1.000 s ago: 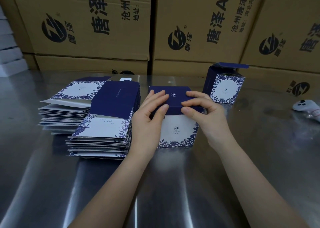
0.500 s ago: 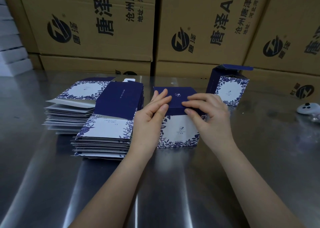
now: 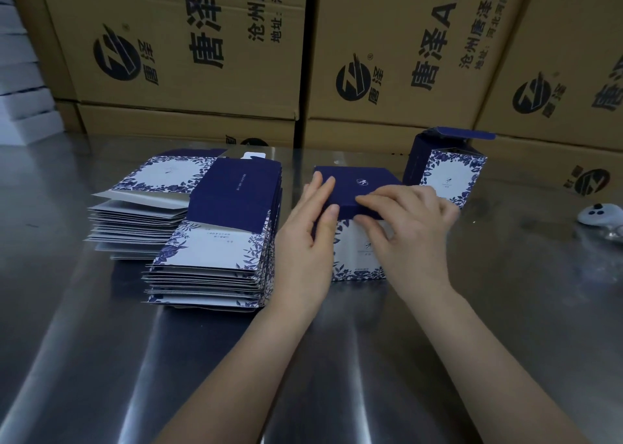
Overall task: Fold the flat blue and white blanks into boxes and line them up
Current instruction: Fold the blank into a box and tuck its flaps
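Note:
A blue and white box [image 3: 357,184] stands on the steel table [image 3: 101,342] in front of me, its dark blue lid lying flat on top. My left hand [image 3: 303,241] rests against the box's left side, with straight fingers on the lid and the thumb on the front edge. My right hand [image 3: 411,231] pinches the lid's front edge between curled fingers and thumb. It hides much of the white front face. A folded box [image 3: 448,173] with its top flap up stands behind and to the right. Two stacks of flat blanks [image 3: 215,254] [image 3: 145,207] lie to the left.
Large brown cartons [image 3: 188,55] wall off the back of the table. White foam boxes [image 3: 20,99] are stacked at the far left. A small white device [image 3: 600,214] lies near the right edge.
My right hand's fingers have slid left along the lid's front edge and curled down over it. My left hand's fingers have straightened along the lid's left side.

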`<state>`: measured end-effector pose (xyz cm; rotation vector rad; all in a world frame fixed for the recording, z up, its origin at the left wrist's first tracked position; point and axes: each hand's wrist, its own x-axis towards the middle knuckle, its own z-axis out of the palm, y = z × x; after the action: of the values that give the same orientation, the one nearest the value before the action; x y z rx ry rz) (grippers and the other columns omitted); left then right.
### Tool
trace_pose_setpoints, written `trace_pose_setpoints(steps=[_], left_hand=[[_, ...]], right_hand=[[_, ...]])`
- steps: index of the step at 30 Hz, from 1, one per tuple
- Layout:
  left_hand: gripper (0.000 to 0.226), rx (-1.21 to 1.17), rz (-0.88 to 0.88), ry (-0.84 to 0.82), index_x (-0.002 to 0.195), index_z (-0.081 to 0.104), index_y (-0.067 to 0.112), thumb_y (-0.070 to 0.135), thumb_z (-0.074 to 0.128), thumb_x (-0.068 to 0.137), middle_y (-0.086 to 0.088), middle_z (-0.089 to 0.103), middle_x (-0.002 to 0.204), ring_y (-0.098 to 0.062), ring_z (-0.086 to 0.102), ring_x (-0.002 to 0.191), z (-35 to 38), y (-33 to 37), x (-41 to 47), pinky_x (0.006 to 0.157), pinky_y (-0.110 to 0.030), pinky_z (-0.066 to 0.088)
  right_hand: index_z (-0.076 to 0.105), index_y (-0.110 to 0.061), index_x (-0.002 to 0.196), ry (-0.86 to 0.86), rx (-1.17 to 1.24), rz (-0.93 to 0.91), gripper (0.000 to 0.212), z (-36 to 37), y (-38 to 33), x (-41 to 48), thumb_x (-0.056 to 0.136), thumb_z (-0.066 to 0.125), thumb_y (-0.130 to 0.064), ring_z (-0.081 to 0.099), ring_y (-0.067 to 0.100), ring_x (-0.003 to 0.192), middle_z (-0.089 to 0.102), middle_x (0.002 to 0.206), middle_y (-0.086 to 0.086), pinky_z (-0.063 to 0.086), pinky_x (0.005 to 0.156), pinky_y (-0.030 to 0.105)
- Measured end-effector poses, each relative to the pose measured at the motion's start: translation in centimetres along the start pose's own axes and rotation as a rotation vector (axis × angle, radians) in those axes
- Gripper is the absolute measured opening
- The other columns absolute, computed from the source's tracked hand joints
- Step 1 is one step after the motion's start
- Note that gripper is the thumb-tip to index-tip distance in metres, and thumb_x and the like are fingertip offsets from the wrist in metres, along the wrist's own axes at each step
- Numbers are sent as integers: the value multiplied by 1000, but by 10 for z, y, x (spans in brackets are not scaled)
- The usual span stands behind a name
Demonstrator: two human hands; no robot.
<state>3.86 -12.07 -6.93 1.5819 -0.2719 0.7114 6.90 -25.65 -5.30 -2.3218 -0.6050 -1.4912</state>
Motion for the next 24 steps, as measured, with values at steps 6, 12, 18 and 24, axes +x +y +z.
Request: trace_pose_setpoints(steps=[6, 12, 18, 24], left_hand=[[27, 329, 117, -121, 116, 71, 12, 4, 53, 98, 5, 66, 121, 3, 54, 110, 7, -1, -10, 98, -11, 40], [24, 443, 58, -502, 111, 72, 18, 15, 52, 97, 2, 69, 108, -18, 62, 98, 16, -3, -22, 87, -34, 48], [26, 536, -7, -635, 114, 70, 25, 21, 50, 98, 5, 70, 115, -18, 61, 108, 17, -2, -25, 90, -31, 47], [27, 590, -20, -661, 116, 68, 28, 25, 48, 99, 5, 69, 119, -22, 61, 111, 17, 2, -26, 91, -36, 49]], right_hand=[[73, -19, 99, -57, -187, 241, 18, -2, 35, 7, 82, 74, -23, 51, 32, 95, 70, 101, 0, 20, 76, 35], [70, -9, 109, -166, -291, 367, 23, 3, 86, 18, 88, 65, -17, 49, 39, 101, 71, 103, 12, 39, 75, 44], [71, -5, 101, -174, -374, 402, 19, 12, 125, 30, 86, 60, -7, 53, 42, 84, 64, 77, 21, 42, 65, 43], [65, -9, 118, -395, -381, 492, 29, 25, 152, 48, 91, 57, -20, 55, 43, 97, 51, 117, 21, 46, 75, 45]])
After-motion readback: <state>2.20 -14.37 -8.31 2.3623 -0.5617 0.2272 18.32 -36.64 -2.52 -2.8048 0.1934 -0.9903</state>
